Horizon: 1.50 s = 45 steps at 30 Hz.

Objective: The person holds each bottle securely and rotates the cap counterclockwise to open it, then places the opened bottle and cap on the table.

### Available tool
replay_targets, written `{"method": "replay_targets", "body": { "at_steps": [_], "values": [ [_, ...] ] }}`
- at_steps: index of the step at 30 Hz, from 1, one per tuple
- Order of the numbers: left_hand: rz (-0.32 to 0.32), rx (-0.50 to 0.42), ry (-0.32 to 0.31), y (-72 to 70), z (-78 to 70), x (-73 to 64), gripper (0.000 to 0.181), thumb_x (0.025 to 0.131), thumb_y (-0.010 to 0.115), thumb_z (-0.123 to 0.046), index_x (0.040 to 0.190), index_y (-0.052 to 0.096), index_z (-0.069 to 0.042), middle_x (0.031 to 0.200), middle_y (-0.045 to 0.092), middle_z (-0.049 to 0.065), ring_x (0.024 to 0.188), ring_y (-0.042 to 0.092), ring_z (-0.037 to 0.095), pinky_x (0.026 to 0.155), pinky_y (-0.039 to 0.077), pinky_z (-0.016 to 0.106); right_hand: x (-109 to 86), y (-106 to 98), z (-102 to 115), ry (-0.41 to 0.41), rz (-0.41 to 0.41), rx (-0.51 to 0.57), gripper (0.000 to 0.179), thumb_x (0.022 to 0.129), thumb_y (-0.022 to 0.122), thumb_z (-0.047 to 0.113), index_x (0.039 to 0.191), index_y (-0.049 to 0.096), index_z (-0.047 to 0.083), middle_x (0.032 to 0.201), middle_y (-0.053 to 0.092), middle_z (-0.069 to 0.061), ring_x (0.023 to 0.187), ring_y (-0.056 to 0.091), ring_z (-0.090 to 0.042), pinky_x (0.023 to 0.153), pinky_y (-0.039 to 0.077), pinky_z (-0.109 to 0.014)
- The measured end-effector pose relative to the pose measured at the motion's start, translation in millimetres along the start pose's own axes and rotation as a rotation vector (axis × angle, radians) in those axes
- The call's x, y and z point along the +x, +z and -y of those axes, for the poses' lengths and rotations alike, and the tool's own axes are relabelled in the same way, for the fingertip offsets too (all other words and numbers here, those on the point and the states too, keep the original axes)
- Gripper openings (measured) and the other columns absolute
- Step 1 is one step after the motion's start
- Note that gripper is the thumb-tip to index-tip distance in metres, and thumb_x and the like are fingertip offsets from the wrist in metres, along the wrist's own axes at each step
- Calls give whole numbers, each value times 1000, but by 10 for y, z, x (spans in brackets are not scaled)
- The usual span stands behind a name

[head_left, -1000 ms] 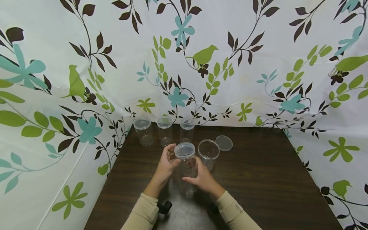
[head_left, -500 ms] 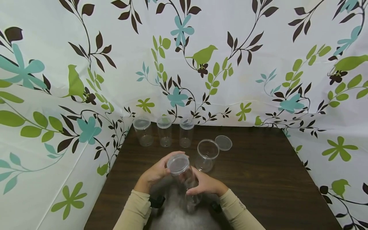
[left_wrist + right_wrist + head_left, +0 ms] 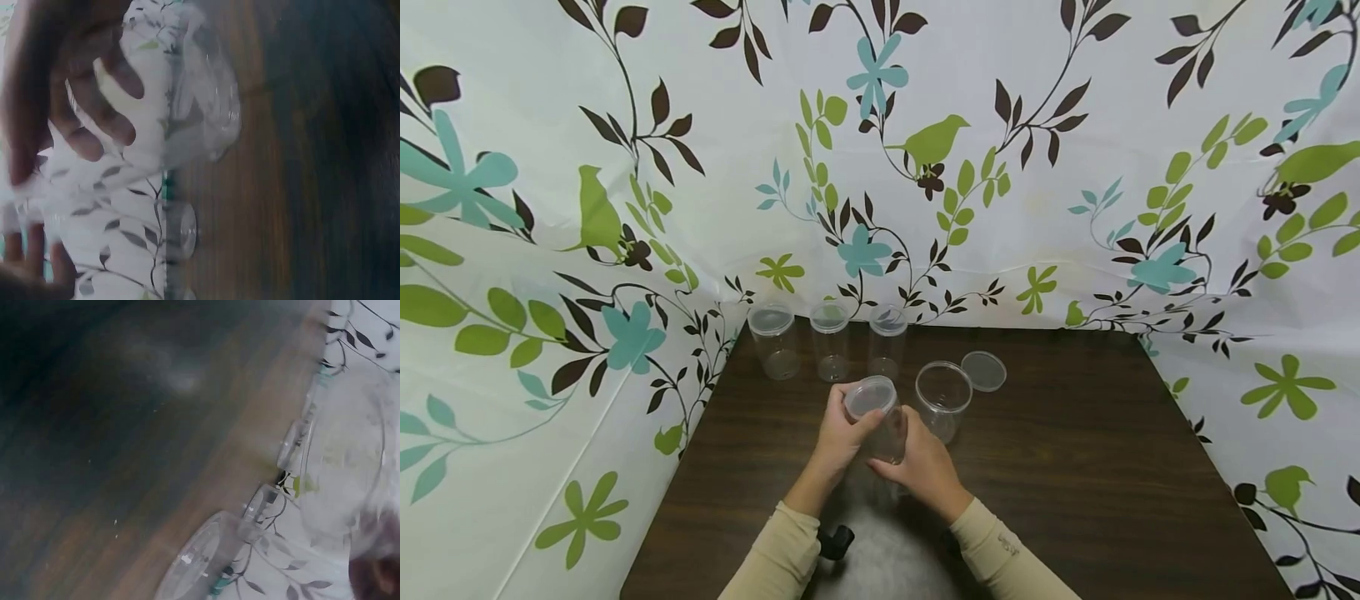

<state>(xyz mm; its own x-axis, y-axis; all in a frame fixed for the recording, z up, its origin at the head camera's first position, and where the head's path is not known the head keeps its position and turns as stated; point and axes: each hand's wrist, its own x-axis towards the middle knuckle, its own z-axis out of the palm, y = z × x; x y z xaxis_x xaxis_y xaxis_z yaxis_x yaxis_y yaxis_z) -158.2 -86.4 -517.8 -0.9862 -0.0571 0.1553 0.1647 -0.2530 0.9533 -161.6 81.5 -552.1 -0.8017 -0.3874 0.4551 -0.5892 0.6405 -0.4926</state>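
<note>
A clear plastic jar (image 3: 890, 439) with a translucent lid (image 3: 869, 395) is held up above the table, tilted a little. My left hand (image 3: 837, 435) grips its upper part from the left, thumb at the lid's rim. Around the lower body, on the right side, my right hand (image 3: 927, 463) holds the jar with thumb and fingers. The right wrist view has the held jar (image 3: 350, 456) large and blurred. Just behind my right hand stands a wide jar (image 3: 943, 400) without a lid, and a loose lid (image 3: 984, 371) lies beside it.
Three lidded clear jars, a left one (image 3: 777, 346), a middle one (image 3: 831, 343) and a right one (image 3: 887, 342), line the back left of the dark wooden table (image 3: 1075, 450). Patterned white cloth (image 3: 1030, 217) hangs behind and at both sides.
The held jar tipped and dipped toward me half a second ago, then rose and moved away from me again. My left thumb has come onto the lid's rim.
</note>
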Motion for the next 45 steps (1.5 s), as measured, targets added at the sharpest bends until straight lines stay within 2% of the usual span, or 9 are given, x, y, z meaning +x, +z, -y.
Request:
{"method": "replay_targets", "body": {
  "at_steps": [6, 14, 19, 23, 26, 28, 30, 36, 45],
  "values": [
    [-195, 94, -13, 139, 7, -11, 58, 83, 81, -12, 127, 45, 0, 125, 61, 18, 103, 63, 20, 87, 50, 25, 6, 60, 66, -42, -162, -180, 86, 60, 97, 48, 119, 53, 3, 89, 60, -3, 72, 62, -20, 58, 52, -39],
    [-153, 86, 34, 129, 12, -26, 65, 82, 85, -19, 129, 43, 0, 126, 60, 20, 108, 62, 27, 89, 50, 25, 12, 45, 84, -32, -165, -154, 87, 60, 97, 47, 120, 52, 2, 91, 62, -6, 75, 63, -21, 60, 53, -40],
    [-17, 30, 83, 50, 30, -20, 91, 78, 87, -48, 137, 38, 0, 131, 55, 21, 110, 59, 21, 91, 49, 24, 16, -9, 61, 26, -78, 3, 90, 66, 95, 42, 130, 47, 1, 102, 65, -8, 88, 65, -21, 70, 55, -41],
    [136, 42, 91, -128, -12, -11, 109, 75, 72, -69, 147, 29, 1, 138, 48, 20, 118, 52, 19, 95, 44, 27, 20, -124, 6, 51, 116, 353, 85, 75, 92, 27, 138, 42, 2, 118, 63, -10, 104, 64, -23, 85, 55, -39],
    [275, 31, 39, -292, -80, 9, 78, 100, 63, -41, 153, 24, 1, 145, 44, 20, 124, 49, 18, 98, 42, 29, 29, -227, -46, 19, 318, 643, 82, 81, 87, 14, 143, 36, 0, 126, 60, -15, 113, 62, -28, 94, 53, -38],
    [388, 2, 3, -389, -125, 24, 71, 95, 55, -13, 155, 21, 1, 150, 40, 22, 129, 48, 17, 101, 42, 30, 31, -291, -75, -10, 453, 769, 83, 84, 83, 11, 147, 32, -1, 129, 59, -18, 117, 61, -29, 97, 52, -37],
    [508, -43, -2, -470, -149, 45, 77, 89, 54, -9, 157, 18, 1, 154, 36, 24, 133, 48, 19, 104, 42, 34, 31, -337, -97, -32, 570, 854, 86, 85, 82, 12, 151, 27, 0, 132, 58, -20, 121, 60, -28, 100, 49, -37],
    [779, -121, 61, -544, -172, 72, 103, 90, 71, -55, 159, 18, -1, 159, 32, 21, 141, 42, 29, 111, 39, 41, 27, -371, -125, -92, 819, 986, 85, 89, 79, 27, 150, 28, -1, 137, 56, -24, 127, 56, -27, 106, 46, -39],
    [872, -158, 67, -495, -180, 37, 99, 85, 68, -66, 151, 38, 1, 154, 44, 19, 136, 47, 28, 110, 39, 40, 21, -363, -137, -81, 837, 952, 84, 89, 78, 37, 151, 31, 5, 136, 59, -14, 126, 57, -21, 107, 45, -38]
  ]
}}
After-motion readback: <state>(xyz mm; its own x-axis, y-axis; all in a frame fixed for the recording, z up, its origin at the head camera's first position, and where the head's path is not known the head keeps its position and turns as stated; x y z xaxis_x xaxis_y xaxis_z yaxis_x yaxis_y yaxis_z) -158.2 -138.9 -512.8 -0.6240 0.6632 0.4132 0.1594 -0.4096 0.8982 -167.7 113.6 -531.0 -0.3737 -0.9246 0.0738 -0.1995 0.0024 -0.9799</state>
